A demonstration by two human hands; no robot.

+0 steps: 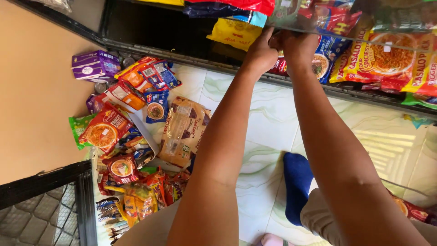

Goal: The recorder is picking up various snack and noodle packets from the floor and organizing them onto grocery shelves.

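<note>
While a heap of snack packets (pixel 132 136) lies far left on the tiled floor (pixel 268 123), left hand (pixel 260 53) and right hand (pixel 298 48), side by side, fingers curled, pinch a red packet (pixel 278 66) at the shelf edge (pixel 364 42); yellow noodle packs (pixel 391 59) sit right.

Two hands, the left hand (pixel 260 53) and right hand (pixel 298 48), reach to the shelf. One purple box (pixel 94 65) and one brown cake pack (pixel 183 132) lie on the floor. One blue sock (pixel 297 180) shows. The heaped packets (pixel 132 182) overlap too much to count.
</note>
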